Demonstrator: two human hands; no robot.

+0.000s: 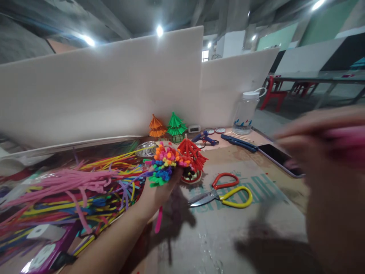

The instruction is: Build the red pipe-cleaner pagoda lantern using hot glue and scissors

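My left hand (156,194) is closed around a bundle of pipe cleaners (167,163), whose orange, pink, yellow, blue and green ends fan out above the fingers. A pink pipe cleaner (159,220) hangs below that hand. Close behind the bundle stands a red tiered pipe-cleaner roof (192,152), partly hidden. At the right edge my right hand (319,152) is raised and smeared by motion, fingertips pinched together; a blurred pink patch shows at it. Scissors (213,195) with one red and one yellow handle lie slightly open on the cardboard (262,220) between the hands.
Loose pipe cleaners (85,182) cover the left side, with a purple box (61,247) in front. Orange (157,126) and green (176,127) tiered roofs stand behind. Farther right are a glue gun (205,139), blue cutter (239,142), phone (281,160) and water bottle (245,112).
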